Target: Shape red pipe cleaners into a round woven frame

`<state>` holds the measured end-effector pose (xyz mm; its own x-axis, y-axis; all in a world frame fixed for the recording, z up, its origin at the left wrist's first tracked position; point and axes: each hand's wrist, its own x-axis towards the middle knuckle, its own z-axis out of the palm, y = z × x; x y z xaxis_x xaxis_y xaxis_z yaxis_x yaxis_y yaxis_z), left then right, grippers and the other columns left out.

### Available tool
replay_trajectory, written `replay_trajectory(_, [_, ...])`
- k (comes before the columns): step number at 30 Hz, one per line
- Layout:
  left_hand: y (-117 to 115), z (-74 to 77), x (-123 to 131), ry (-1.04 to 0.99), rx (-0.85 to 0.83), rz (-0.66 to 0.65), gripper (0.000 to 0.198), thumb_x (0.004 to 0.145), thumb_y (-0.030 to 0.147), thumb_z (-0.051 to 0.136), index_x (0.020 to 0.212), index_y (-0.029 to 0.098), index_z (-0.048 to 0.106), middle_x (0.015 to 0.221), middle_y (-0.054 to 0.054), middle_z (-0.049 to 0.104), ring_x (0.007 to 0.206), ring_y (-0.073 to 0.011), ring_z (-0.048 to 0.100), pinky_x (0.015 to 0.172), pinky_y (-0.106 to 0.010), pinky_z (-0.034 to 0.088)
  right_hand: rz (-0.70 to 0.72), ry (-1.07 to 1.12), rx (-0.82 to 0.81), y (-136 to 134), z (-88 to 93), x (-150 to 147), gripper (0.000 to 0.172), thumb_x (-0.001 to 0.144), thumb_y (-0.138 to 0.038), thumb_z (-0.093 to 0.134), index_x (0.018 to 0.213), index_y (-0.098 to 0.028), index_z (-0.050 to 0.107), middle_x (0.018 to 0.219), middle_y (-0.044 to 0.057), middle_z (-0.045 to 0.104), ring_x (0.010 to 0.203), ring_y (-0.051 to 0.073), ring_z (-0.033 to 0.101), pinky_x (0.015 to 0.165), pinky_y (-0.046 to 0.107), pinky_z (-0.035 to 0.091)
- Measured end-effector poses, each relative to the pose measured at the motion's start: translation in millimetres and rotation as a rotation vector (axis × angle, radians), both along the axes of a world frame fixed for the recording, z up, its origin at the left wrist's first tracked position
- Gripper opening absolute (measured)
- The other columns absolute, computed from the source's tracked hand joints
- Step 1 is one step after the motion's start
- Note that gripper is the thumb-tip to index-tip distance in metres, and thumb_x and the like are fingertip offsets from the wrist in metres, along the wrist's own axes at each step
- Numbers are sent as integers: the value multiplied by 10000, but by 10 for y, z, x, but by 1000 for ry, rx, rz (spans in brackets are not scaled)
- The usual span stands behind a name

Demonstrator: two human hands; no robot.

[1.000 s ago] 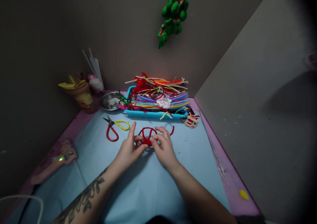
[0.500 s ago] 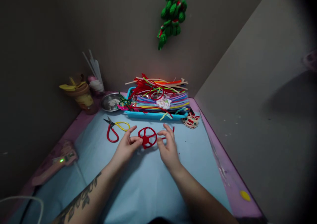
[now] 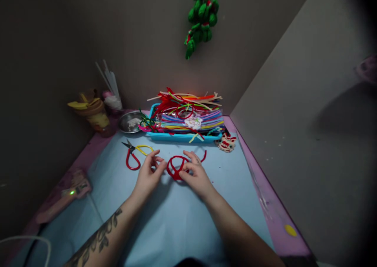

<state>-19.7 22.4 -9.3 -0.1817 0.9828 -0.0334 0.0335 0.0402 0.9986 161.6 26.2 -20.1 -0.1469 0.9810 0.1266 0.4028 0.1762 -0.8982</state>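
A red ring of fuzzy pipe cleaner (image 3: 177, 157), with spokes inside it meeting in a denser patch, is held up above the blue sheet. My right hand (image 3: 196, 174) pinches its right side between thumb and finger. Close by its left edge is my left hand (image 3: 150, 172), with fingers curled and parted and nothing seen in them. A short red pipe cleaner piece (image 3: 204, 155) sticks out behind my right hand, its other end hidden. Scissors (image 3: 132, 151) with one red and one yellow handle lie open just beyond my left hand.
A blue tray (image 3: 179, 137) of colourful pipe cleaners stands at the back, beside a metal bowl (image 3: 129, 123) with small white bits. A pink glue gun (image 3: 66, 196) with a green light lies left. A lion-like face ornament (image 3: 226, 143) sits right of the tray. Green decorations (image 3: 203, 19) hang above.
The red ring has passed from my left fingers to my right hand's pinch and tilted. My left hand has come off its edge. The camera view has shifted slightly.
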Motion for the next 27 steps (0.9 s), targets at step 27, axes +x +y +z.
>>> replay_trajectory(27, [-158,-22,88,585,440,-124,222,799,285,676,1014,229,678,989,-73,675,959,-227,609,876,-382,476,-82,474,-202,11,-82,-149,441,706,-609,705,555,-198,653,903,101,706,1120,317,590,1025,494,397])
